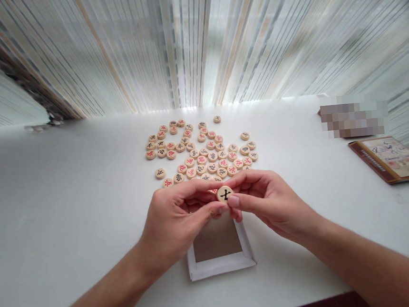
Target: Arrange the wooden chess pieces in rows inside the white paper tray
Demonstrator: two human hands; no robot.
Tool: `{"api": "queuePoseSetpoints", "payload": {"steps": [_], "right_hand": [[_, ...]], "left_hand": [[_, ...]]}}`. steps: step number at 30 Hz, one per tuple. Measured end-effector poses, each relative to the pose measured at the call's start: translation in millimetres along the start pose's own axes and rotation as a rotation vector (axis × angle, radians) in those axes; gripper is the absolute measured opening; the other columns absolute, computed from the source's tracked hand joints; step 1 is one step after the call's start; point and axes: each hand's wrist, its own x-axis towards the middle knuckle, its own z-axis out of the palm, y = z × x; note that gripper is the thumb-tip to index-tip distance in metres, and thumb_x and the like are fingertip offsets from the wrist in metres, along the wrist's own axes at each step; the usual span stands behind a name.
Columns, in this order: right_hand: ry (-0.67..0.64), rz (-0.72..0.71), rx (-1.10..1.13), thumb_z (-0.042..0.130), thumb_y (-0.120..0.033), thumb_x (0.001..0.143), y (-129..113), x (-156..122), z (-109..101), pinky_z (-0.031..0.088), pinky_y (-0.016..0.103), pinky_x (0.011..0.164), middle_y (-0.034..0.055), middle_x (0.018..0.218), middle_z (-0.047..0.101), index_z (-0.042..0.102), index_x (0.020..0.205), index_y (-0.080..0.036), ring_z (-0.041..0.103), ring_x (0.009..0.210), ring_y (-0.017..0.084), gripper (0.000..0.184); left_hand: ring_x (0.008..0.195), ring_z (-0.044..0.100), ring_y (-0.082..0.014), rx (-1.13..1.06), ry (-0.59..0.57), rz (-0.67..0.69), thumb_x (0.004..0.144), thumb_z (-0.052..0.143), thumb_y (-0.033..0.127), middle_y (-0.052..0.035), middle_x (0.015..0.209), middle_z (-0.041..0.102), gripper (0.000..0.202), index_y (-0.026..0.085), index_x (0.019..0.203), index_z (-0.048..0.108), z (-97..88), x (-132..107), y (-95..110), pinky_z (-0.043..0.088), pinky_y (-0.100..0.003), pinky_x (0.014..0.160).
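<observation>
A round wooden xiangqi piece with a black character faces me, held up between both hands. My left hand pinches its left side with thumb and fingers. On the right side, my right hand grips it, the thumb against its lower right edge. Below the hands lies a shallow white box tray with a brown bottom; its far end is hidden behind my hands. Beyond them, several loose xiangqi pieces with red or black characters are spread flat on the white table.
At the right, a brown flat box with a picture lies near the table's edge. Behind it is a blurred-out object. A striped curtain hangs along the far side of the table.
</observation>
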Motion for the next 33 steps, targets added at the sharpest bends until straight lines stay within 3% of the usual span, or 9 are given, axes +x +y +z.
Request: {"api": "queuePoseSetpoints", "payload": {"steps": [7, 11, 20, 29, 33], "right_hand": [[0.087, 0.033, -0.005, 0.105, -0.013, 0.061, -0.1, 0.6, 3.9, 0.059, 0.015, 0.06, 0.0007, 0.072, 0.078, 0.084, 0.087, -0.018, 0.07, 0.062, 0.009, 0.034], [0.129, 0.04, -0.043, 0.107, -0.014, 0.056, 0.0, 0.6, 5.4, 0.057, 0.014, 0.054, -0.0008, 0.066, 0.075, 0.082, 0.079, -0.016, 0.066, 0.057, 0.008, 0.033], [0.065, 0.02, -0.032, 0.103, -0.022, 0.069, -3.0, -3.3, 9.1, 0.058, 0.016, 0.052, -0.0006, 0.06, 0.075, 0.078, 0.074, -0.016, 0.067, 0.051, 0.009, 0.026], [0.022, -0.058, -0.157, 0.092, -0.031, 0.086, -4.7, -3.8, 8.1, 0.059, 0.018, 0.06, 0.0015, 0.066, 0.077, 0.08, 0.081, -0.016, 0.071, 0.06, 0.01, 0.02], [0.035, -0.034, -0.104, 0.096, -0.026, 0.08, -2.9, -2.9, 7.2, 0.061, 0.018, 0.061, 0.0033, 0.073, 0.08, 0.082, 0.088, -0.016, 0.072, 0.061, 0.011, 0.019]], "left_hand": [[0.079, 0.086, -0.0167, 0.136, -0.009, 0.063, 0.087, 0.082, 0.003, -0.0016, 0.091, 0.088, 0.03, 0.02, 0.111, 0.087, 0.2, -1.5, -1.2, 0.07, -0.018, 0.079], [0.083, 0.086, -0.0172, 0.238, -0.03, 0.135, 0.086, 0.082, 0.0, -0.0034, 0.096, 0.088, 0.031, 0.018, 0.11, 0.087, 0.5, -1.2, 0.6, 0.069, -0.015, 0.079], [0.08, 0.085, -0.014, 0.129, -0.141, 0.149, 0.088, 0.079, -0.002, -0.0019, 0.094, 0.088, 0.035, 0.019, 0.115, 0.086, 0.8, -0.6, 4.6, 0.067, -0.012, 0.078], [0.08, 0.085, -0.0123, 0.01, -0.082, 0.021, 0.085, 0.086, 0.001, 0.0008, 0.092, 0.088, 0.031, 0.024, 0.105, 0.089, 1.2, -0.1, 4.2, 0.067, -0.011, 0.08], [0.078, 0.085, -0.0136, -0.035, -0.058, -0.035, 0.086, 0.087, 0.008, 0.0001, 0.089, 0.088, 0.028, 0.025, 0.107, 0.089, 2.6, 1.1, 6.0, 0.068, -0.012, 0.078]]}}
